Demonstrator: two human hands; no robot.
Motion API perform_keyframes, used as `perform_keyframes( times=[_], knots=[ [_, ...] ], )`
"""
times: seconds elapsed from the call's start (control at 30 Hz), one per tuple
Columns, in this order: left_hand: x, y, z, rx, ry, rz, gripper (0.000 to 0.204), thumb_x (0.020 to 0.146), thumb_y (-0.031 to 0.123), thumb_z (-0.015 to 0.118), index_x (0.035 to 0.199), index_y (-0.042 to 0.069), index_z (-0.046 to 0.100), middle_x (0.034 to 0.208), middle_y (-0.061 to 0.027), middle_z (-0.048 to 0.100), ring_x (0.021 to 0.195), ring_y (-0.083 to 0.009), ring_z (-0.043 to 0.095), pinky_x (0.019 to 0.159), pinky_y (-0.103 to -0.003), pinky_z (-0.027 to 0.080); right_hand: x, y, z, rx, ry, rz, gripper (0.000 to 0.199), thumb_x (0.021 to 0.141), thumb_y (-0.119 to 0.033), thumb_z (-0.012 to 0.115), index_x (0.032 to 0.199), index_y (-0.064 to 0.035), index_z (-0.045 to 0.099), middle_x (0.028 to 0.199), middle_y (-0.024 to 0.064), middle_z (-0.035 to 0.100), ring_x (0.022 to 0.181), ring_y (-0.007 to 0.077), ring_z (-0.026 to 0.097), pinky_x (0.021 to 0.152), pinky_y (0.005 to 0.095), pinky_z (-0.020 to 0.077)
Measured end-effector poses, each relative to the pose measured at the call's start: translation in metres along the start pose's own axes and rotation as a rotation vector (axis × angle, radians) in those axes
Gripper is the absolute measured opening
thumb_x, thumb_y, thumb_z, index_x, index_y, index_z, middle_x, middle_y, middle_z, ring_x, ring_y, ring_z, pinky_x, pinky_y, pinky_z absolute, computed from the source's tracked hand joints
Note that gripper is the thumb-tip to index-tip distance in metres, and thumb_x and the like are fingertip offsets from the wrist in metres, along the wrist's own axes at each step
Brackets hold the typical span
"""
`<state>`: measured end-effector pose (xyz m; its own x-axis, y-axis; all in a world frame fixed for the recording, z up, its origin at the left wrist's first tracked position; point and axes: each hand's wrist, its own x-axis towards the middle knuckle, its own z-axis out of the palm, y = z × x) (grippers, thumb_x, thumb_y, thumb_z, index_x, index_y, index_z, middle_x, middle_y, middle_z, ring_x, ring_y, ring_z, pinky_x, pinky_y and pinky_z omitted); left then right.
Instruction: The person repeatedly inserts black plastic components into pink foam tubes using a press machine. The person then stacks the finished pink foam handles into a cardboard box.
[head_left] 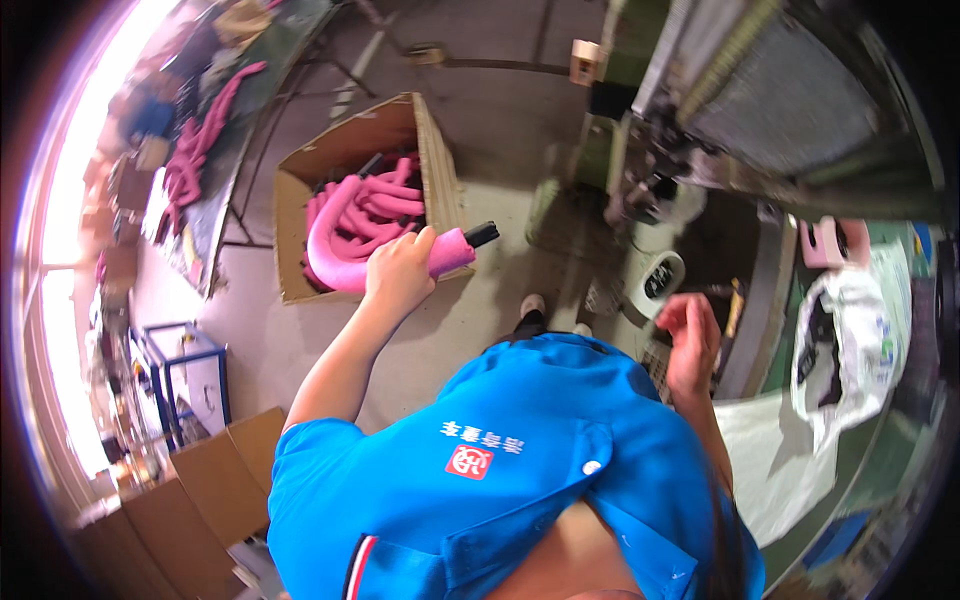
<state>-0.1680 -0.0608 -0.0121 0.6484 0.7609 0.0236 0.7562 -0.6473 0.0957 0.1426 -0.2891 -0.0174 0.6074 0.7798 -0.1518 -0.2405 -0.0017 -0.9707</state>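
My left hand [400,272] is wrapped round a curved tube covered in pink foam [452,253], with a black end sticking out on the right. This tube is held above an open cardboard box [445,190] filled with similar pink tubes [375,215], several of them with black ends. My right hand [690,345] hangs on the right, beside the machine, close to a white rounded part with a black panel [658,283]. Its fingers are loosely bent and somewhat apart, and nothing shows in them.
A large machine [690,110] stands ahead on the right. A green worktop at right carries a white plastic bag [850,350] of dark parts and a pink container [835,243]. At left are a table with pink tubes [195,150], a blue-framed stand [185,380] and cardboard [190,500].
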Motion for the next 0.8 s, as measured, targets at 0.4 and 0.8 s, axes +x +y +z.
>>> perform_keyframes(
  times=[0.4,0.8],
  knots=[
    [-0.018,-0.037,0.128,-0.028,-0.478,-0.284,0.041,0.075,0.036,0.065,0.102,0.007,0.057,0.092,-0.0165,0.065,0.088,-0.0331,0.065,0.075,-0.046,0.052,-0.027,0.022,-0.015,-0.137,-0.088,0.168,0.024,0.100,-0.022,0.045,0.088,-0.0044,0.056,0.080,0.0026,0.058,0.071,0.0093,0.053,0.069,0.0234,0.0462],
    [-0.287,-0.001,0.178,-0.499,-0.910,-0.740,0.049,0.075,0.040,0.066,0.113,0.010,0.061,0.109,-0.0155,0.064,0.104,-0.0339,0.059,0.088,-0.044,0.048,-0.014,0.069,-0.016,-0.154,-0.391,0.304,0.019,0.097,-0.018,0.051,0.087,-0.0030,0.057,0.079,0.0033,0.061,0.069,0.0088,0.055,0.067,0.0234,0.0468]
  ],
)
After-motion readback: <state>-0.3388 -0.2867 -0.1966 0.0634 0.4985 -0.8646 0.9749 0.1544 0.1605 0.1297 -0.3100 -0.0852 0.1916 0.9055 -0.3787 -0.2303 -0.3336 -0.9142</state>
